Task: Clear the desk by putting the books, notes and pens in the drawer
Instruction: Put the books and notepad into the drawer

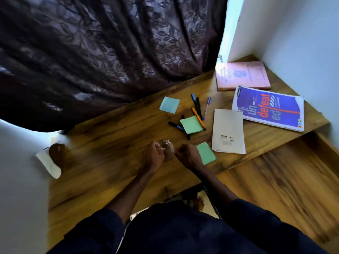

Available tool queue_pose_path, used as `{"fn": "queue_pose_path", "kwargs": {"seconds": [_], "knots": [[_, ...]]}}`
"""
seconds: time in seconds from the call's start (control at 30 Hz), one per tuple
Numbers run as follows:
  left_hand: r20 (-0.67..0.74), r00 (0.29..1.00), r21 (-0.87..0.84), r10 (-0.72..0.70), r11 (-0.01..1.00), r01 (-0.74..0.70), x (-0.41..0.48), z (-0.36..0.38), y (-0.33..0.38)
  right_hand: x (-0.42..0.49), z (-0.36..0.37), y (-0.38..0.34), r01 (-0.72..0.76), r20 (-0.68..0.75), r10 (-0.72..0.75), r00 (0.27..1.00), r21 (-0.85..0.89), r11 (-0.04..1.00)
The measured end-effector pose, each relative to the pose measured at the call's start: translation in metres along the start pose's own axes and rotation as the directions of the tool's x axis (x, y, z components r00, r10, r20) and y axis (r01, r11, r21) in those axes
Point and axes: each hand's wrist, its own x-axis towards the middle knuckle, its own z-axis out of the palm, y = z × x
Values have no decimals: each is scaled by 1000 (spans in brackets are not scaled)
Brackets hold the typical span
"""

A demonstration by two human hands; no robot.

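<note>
A small clear, rounded object point(167, 148), blurred and hard to identify, is held between both hands over the tabletop point(113, 136). The left hand point(155, 155) is curled into a fist against it; the right hand point(187, 155) is closed too, its fingers point(178, 153) pinched at the object's side. Whether either truly grips it cannot be told.

Nothing appears cleared yet. The pens point(198, 110) lie scattered mid-tabletop, some partly under a green note point(191, 124); a blue note point(169, 105) lies beyond and another green note point(206, 153) just beside the right hand. A white pad point(228, 132), a purple book point(269, 108) and a pink book point(242, 75) lie toward the right corner. No drawer can be made out.

With both hands occupied, nothing else can be gathered. The nearest note could be brushed off the front edge by the right wrist. Pens could be rolled away if the note over them is pulled carelessly.
</note>
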Motion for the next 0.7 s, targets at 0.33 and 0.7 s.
{"fn": "queue_pose_path", "kwargs": {"seconds": [0.33,0.7], "knots": [[268,958,18,-104,995,103,42,-9,-50,35,45,-24,-198,-14,198,980,-163,967],[463,865,-410,-192,819,401,77,-16,-92,34,29,-92,-94,-181,74,981,-104,990]]}}
